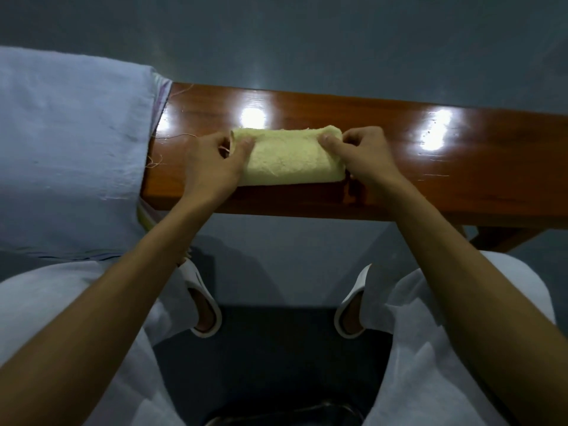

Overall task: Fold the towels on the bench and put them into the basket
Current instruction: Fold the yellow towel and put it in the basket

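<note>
A small pale yellow towel [287, 156], folded into a compact rectangle, lies on the glossy brown wooden bench [430, 167]. My left hand [212, 161] grips its left end, thumb on top and fingers curled at the edge. At the towel's right end, my right hand [365, 155] pinches the far corner between thumb and fingers. A large light blue towel [70, 142] is draped over the left end of the bench, with striped cloth edges showing beneath it. No basket is in view.
The bench's right half is bare, with bright light reflections and a few loose threads. Below the bench I see my knees in white fabric, my feet in white slippers [203, 302], and a dark mat [276, 348] on the grey floor.
</note>
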Action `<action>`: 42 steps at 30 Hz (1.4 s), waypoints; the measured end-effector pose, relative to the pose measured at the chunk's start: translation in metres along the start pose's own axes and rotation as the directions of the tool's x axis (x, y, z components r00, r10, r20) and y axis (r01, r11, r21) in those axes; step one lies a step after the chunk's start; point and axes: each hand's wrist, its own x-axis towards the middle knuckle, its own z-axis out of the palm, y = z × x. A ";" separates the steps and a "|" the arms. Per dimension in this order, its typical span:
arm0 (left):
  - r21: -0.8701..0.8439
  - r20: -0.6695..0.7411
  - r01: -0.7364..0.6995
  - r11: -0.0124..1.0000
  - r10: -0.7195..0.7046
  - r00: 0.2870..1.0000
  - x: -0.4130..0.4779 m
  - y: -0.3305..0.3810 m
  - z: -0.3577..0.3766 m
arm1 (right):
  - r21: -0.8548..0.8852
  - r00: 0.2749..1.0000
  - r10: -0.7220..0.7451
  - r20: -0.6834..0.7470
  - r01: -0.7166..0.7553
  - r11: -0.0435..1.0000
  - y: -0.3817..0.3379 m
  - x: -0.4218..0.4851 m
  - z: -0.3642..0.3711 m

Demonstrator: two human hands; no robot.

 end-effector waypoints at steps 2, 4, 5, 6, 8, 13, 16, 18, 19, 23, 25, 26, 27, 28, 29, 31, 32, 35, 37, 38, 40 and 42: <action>0.021 -0.026 0.036 0.999 -0.035 0.999 0.001 0.001 0.002 | -0.039 0.998 0.016 -0.056 -0.019 0.999 -0.001 0.004 0.003; 0.057 -0.058 0.054 0.997 -0.051 0.997 0.001 0.001 0.002 | -0.050 0.996 0.026 -0.082 -0.030 0.998 0.000 0.006 0.003; 0.088 -0.078 0.067 0.994 -0.060 0.995 -0.001 0.001 0.002 | -0.053 0.995 0.031 -0.093 -0.036 0.998 0.000 0.006 0.003; 0.121 -0.107 0.076 0.990 -0.063 0.992 -0.003 0.002 0.003 | -0.061 0.994 0.029 -0.109 -0.036 0.997 0.000 0.006 0.002; 0.198 -0.181 0.037 0.979 0.000 0.983 -0.008 0.005 0.003 | -0.093 0.984 -0.019 -0.175 0.002 0.996 0.000 0.003 0.001; 0.379 -0.081 -0.372 0.847 0.430 0.899 -0.027 0.021 0.012 | -0.330 0.825 -0.429 -0.367 0.316 0.890 -0.011 -0.018 0.009; 0.451 0.084 -0.477 0.754 0.496 0.864 -0.041 0.025 0.023 | -0.449 0.761 -0.569 -0.312 0.409 0.794 -0.014 -0.034 0.022; 0.478 0.153 -0.482 0.734 0.471 0.869 -0.046 0.023 0.028 | -0.487 0.742 -0.610 -0.277 0.439 0.755 -0.013 -0.042 0.031; 0.486 0.177 -0.483 0.728 0.459 0.871 -0.046 0.021 0.031 | -0.501 0.743 -0.623 -0.244 0.454 0.737 -0.012 -0.045 0.035; 0.531 0.234 -0.473 0.703 0.416 0.879 -0.041 0.008 0.039 | -0.522 0.753 -0.656 -0.055 0.538 0.662 -0.008 -0.049 0.046; 0.564 0.260 -0.466 0.682 0.389 0.884 -0.037 0.002 0.042 | -0.545 0.791 -0.611 0.036 0.528 0.651 -0.006 -0.048 0.051; 0.581 0.270 -0.463 0.670 0.378 0.885 -0.036 0.000 0.042 | -0.571 0.818 -0.571 0.072 0.503 0.649 -0.003 -0.046 0.053; 0.598 0.277 -0.459 0.657 0.368 0.888 -0.035 -0.001 0.043 | -0.603 0.844 -0.527 0.098 0.472 0.643 0.000 -0.045 0.055; 0.614 0.281 -0.453 0.646 0.357 0.891 -0.034 -0.002 0.043 | -0.634 0.865 -0.488 0.116 0.443 0.634 0.003 -0.043 0.057; 0.624 0.282 -0.445 0.642 0.346 0.895 -0.034 -0.002 0.043 | -0.657 0.877 -0.463 0.127 0.424 0.623 0.005 -0.042 0.059; 0.626 0.274 -0.420 0.657 0.320 0.907 -0.034 -0.002 0.043 | -0.670 0.889 -0.436 0.137 0.407 0.621 0.008 -0.041 0.062; 0.623 0.265 -0.404 0.670 0.306 0.915 -0.035 -0.001 0.042 | -0.664 0.896 -0.422 0.139 0.401 0.632 0.009 -0.040 0.062; 0.606 0.236 -0.354 0.712 0.264 0.935 -0.037 -0.003 0.039 | -0.639 0.916 -0.379 0.132 0.371 0.674 0.011 -0.039 0.061; 0.576 0.219 -0.313 0.755 0.226 0.949 -0.035 -0.005 0.035 | -0.629 0.929 -0.355 0.106 0.340 0.699 0.013 -0.039 0.057; 0.562 0.210 -0.285 0.777 0.200 0.957 -0.034 -0.007 0.032 | -0.618 0.937 -0.338 0.088 0.317 0.719 0.015 -0.039 0.055; 0.554 0.187 -0.234 0.799 0.155 0.970 -0.032 -0.011 0.025 | -0.600 0.956 -0.288 0.049 0.259 0.757 0.018 -0.038 0.049; 0.552 0.179 -0.194 0.811 0.112 0.977 -0.031 -0.014 0.018 | -0.603 0.967 -0.254 0.017 0.213 0.769 0.020 -0.039 0.045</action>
